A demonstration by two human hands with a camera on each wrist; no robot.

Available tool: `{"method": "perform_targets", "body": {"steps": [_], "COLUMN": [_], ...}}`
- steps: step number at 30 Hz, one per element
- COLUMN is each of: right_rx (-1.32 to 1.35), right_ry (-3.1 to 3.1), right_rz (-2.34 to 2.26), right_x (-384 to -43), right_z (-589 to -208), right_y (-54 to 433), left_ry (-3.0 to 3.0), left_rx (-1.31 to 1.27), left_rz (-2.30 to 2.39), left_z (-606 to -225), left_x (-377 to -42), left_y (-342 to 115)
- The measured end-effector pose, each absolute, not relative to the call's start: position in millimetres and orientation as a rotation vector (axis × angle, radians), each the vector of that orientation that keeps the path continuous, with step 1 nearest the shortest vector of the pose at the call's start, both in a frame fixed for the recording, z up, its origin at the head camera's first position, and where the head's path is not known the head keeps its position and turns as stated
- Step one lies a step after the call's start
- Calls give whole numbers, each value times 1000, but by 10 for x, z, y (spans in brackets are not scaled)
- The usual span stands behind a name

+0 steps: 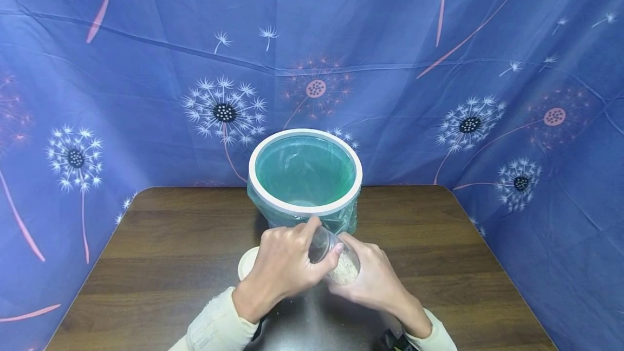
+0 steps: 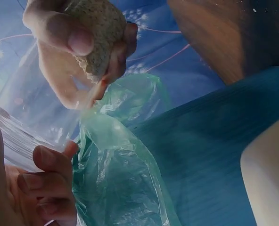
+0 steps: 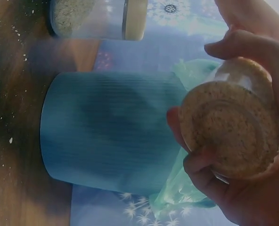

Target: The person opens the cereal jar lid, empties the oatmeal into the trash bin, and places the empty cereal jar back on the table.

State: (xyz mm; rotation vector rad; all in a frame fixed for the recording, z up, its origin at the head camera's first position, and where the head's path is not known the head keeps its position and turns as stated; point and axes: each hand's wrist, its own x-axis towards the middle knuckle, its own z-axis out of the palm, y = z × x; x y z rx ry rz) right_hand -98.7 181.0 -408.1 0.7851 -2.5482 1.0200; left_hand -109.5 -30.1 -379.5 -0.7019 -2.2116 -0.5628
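Note:
A clear jar [image 1: 347, 265] with pale, grainy flakes inside is tilted between both hands, in front of the bin. My right hand [image 1: 372, 278] grips its base end, where the flakes [image 2: 99, 35] are packed. At the ridged, see-through neck end, my left hand [image 1: 285, 264] holds the jar with thumb and fingers curled about it. The right wrist view looks onto the round base of this jar [image 3: 231, 129], with fingers wrapped along its side. In the left wrist view, the left hand's fingers [image 2: 47, 183] lie against the clear neck.
A teal ribbed bin [image 3: 111, 129] with a white rim [image 1: 255, 188] and green bag liner [image 2: 125, 183] stands at the table's back. Left of the hands, a second jar [image 3: 73, 16] of flakes has a cream lid [image 1: 247, 262]. White crumbs [image 3: 11, 140] dot the brown table [image 1: 195, 232].

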Motion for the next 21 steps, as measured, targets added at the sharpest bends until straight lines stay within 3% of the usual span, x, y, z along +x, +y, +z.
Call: {"method": "perform_targets", "body": {"steps": [21], "right_rx": [636], "right_ry": [-2364], "right_rz": [676], "right_x": [-976], "right_z": [-4185], "right_y": [1690], "left_ry": [-2352], "left_rx": [-567], "left_rz": [-599], "left_z": [-3753], "left_x": [-1044], "left_y": [-293]}}
